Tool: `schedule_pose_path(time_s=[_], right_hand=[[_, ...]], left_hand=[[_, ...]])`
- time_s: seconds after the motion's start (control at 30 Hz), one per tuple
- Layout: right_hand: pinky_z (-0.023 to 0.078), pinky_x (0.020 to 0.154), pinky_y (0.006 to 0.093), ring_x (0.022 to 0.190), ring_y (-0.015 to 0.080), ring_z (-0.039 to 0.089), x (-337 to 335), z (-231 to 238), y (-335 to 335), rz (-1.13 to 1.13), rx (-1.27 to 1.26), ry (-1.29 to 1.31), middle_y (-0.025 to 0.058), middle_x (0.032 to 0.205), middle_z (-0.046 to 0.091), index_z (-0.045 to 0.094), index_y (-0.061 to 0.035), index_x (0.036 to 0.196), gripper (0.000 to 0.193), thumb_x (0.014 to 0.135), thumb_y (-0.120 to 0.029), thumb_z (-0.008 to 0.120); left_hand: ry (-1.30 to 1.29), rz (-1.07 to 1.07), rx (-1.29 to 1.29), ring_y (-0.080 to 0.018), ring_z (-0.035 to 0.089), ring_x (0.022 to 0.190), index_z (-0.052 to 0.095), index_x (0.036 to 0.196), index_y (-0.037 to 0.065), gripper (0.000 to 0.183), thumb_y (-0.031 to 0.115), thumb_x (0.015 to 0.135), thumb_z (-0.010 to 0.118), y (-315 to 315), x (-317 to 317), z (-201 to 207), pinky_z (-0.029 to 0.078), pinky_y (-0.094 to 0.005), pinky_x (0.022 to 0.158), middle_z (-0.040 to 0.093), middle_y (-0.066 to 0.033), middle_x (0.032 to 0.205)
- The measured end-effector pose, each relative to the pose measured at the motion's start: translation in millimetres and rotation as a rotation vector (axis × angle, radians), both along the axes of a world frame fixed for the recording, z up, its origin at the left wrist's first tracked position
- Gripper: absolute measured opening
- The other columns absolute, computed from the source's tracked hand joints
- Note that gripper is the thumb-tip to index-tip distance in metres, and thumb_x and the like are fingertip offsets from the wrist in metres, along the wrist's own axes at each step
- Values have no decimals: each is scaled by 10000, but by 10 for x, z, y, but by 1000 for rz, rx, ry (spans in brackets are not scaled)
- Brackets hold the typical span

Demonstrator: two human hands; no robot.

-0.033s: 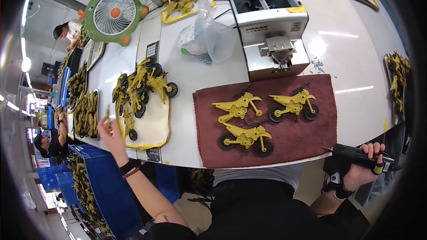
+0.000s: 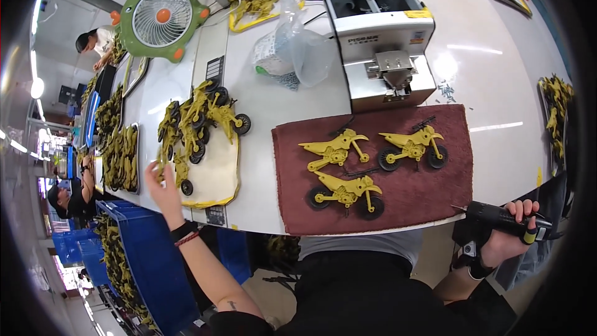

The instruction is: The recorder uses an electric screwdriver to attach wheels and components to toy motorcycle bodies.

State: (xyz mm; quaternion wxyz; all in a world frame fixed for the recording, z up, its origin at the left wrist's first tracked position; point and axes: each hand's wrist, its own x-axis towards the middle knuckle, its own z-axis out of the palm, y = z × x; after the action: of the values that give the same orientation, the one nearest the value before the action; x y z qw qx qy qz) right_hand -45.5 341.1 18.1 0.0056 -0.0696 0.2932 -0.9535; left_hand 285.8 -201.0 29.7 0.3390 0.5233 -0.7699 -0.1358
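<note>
My left hand point(image 2: 164, 191) is raised beside the left tray point(image 2: 225, 190), fingers around a slim yellow plastic part point(image 2: 162, 163), blurred and partly hidden. Toy motorcycles point(image 2: 198, 118), yellow with black wheels, lie piled on that tray. My right hand point(image 2: 511, 236) grips a black electric screwdriver point(image 2: 494, 216) at the mat's front right corner, its bit pointing left. On the brown towel mat point(image 2: 429, 196) lie an upper-left yellow motorcycle body point(image 2: 336, 149) without visible wheels, an upper-right toy motorcycle point(image 2: 411, 145) with two black wheels and a lower toy motorcycle point(image 2: 348, 191), also two-wheeled.
A silver screw feeder point(image 2: 388, 43) stands behind the mat, with loose screws point(image 2: 446, 91) to its right. Nearby are a plastic bag point(image 2: 292, 53) and a green fan point(image 2: 163, 18). Blue crates point(image 2: 146, 267) stand below the table's left edge. Two people work at far left.
My left hand has shifted slightly right, nearer the tray, and the yellow part has moved with it. My right hand and the screwdriver stay put. The whole view has shifted slightly.
</note>
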Motion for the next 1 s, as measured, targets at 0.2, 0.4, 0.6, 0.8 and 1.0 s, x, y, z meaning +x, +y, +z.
schedule_pose_path(time_s=[0.2,0.4,0.6,0.8,1.0], right_hand=[[363,707,279,682,129,418,-36,33,-143,16,11,35,47,826,413,423,-25,1021,251,803,-39,546],[359,705,285,685,131,415,-19,52,-175,50,22,33,51,827,415,438,-8,1030,243,815,-45,546],[354,706,285,689,132,410,6,102,-200,22,30,39,53,828,410,423,-5,1024,241,819,-31,547],[367,744,289,712,134,402,-384,2,-288,151,24,23,45,837,381,409,-21,989,174,854,-28,518],[417,808,293,1010,156,542,-746,-105,-16,-131,420,-104,74,1063,570,496,-33,1164,325,863,-143,543]], left_hand=[[-353,102,-97,-363,488,973,466,1170,48,479,303,798,627,65,-48,-350,386,-438,843,518,-192,977],[-365,90,91,-360,516,979,420,1154,30,501,304,796,639,9,-102,-200,403,-422,846,529,-224,991],[-182,-59,210,-270,584,844,311,1167,39,499,139,798,633,-7,-33,-152,452,-331,724,569,-193,969],[262,-74,363,-90,476,719,319,1179,54,435,66,847,600,-38,81,-126,377,-211,621,554,-88,922],[452,-73,361,-117,514,741,437,1157,8,432,49,788,658,-289,56,-165,425,-259,668,584,-61,885]])
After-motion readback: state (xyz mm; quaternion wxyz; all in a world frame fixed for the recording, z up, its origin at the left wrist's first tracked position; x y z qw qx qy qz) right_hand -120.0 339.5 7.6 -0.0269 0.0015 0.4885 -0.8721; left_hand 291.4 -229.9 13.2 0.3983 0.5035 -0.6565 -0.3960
